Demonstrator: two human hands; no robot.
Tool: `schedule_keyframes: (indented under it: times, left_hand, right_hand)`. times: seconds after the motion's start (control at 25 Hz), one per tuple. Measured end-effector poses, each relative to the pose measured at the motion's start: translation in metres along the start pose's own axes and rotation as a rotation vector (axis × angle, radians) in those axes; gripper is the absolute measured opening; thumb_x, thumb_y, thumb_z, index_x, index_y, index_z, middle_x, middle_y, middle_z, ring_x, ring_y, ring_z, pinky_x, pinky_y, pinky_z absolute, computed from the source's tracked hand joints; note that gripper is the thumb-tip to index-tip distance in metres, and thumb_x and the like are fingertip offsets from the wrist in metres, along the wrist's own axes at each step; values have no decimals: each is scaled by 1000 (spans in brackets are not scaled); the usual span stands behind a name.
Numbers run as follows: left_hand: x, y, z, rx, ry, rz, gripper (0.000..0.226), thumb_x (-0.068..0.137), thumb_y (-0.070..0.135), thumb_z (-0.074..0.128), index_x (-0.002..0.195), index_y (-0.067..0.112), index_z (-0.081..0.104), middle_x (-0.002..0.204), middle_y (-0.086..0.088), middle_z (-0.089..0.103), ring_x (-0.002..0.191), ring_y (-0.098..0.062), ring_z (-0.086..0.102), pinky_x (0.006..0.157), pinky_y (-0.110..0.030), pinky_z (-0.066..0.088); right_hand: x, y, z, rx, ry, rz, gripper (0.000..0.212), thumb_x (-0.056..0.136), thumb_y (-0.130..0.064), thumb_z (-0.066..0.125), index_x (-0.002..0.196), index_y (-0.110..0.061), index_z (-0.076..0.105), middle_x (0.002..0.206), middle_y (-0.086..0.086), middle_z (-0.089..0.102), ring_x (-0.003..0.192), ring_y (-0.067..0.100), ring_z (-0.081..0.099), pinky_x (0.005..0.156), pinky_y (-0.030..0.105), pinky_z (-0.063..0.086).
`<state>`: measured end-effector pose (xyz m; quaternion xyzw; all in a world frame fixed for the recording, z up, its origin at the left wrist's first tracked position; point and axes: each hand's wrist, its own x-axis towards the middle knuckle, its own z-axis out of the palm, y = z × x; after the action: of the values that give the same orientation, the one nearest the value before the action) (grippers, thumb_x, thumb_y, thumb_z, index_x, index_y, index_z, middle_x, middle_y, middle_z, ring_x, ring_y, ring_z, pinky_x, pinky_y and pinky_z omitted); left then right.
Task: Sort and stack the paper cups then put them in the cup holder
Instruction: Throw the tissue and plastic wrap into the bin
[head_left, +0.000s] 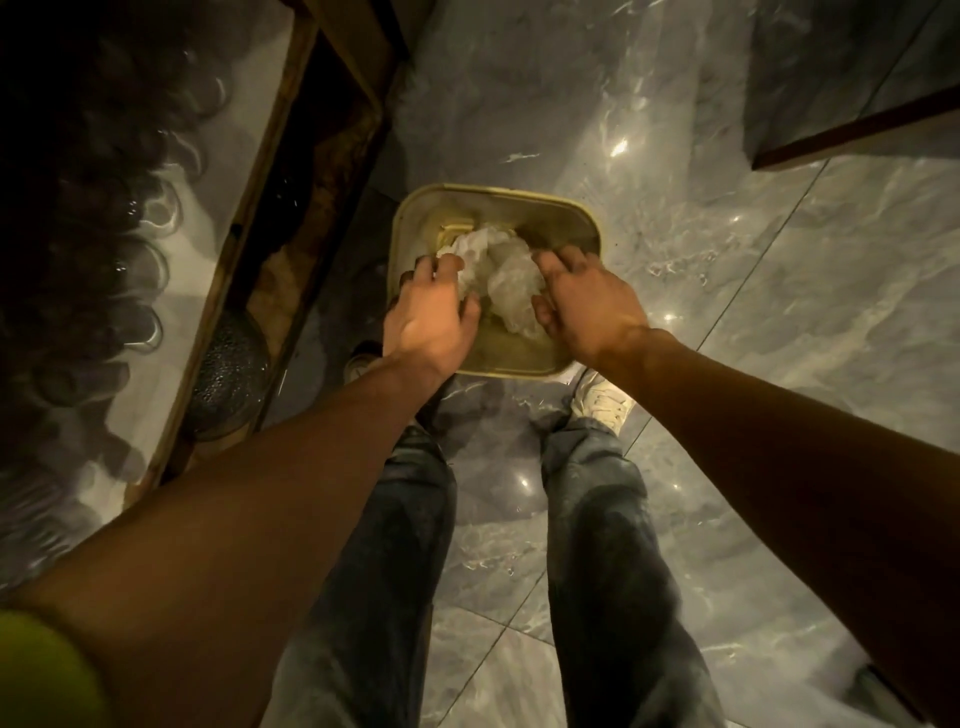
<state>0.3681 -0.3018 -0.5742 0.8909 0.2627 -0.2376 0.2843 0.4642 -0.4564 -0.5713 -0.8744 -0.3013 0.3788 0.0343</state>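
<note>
On the grey marble floor (675, 218), straight ahead of my feet, stands a square bin (410, 218) with rounded corners and a pale yellowish rim — I take it as my landmark. Inside the bin lies a heap of crumpled white paper (475, 249) and a wad of clear plastic wrap (514, 291); I cannot tell whether any paper cups are among them, and no cup shows plainly anywhere else in view.

My left hand (428, 317) reaches over the bin's near-left rim, its fingers (441, 267) spread wide and curled down onto the white paper, touching it. My right hand (587, 301) comes in over the bin's near-right side, fingers (550, 262) also apart and bent, pressing against the plastic wrap; the thumb sits low beside the wad. Whether either hand truly grips the stuff or only rests on it, I cannot tell.

Just behind the bin's near edge is a white shoe (602, 400), and a second shoe (361, 361) peeks out at the bin's near-left corner under my left wrist. Blue jeans (597, 519) run down from there toward the camera.

Left of the bin stands a wooden cabinet (291, 171) with a glossy stone worktop (150, 291) — dark, with round glassy shapes on it too dim to name. On a lower shelf of the cabinet, near the bin's left side, sits a dark speckled bowl (231, 379).
</note>
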Motion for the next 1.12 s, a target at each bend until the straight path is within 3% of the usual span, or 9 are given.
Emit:
schedule_keyframes:
  times: [0.44,0.76,1.12]
  left_hand:
    - [-106,76,-122,269,39,273,40,99,39,40,131,16,48,131,-11,50,118,-30,49,96,-45,43]
    - [-183,164,-259,410,185,634,45,97,41,41,134,15,48,133,-10,51,124,-31,46,103,-44,33]
    - [-276,364,-358,477,305,1082,47,99,40,40,137,14,48,136,-12,51,126,-31,46,105,-44,36]
  right_hand:
    - [-129,-34,-112,-33,232,-60,45,96,-37,46,135,-12,44,132,17,52,116,36,50,94,46,44]
    - [-262,-51,-240,-60,481,152,56,96,-43,44,144,-16,34,140,20,44,123,40,45,101,49,37]
    - [-450,-10,-364,-26,878,460,58,95,-45,44,145,-16,36,144,20,42,125,40,44,101,46,36]
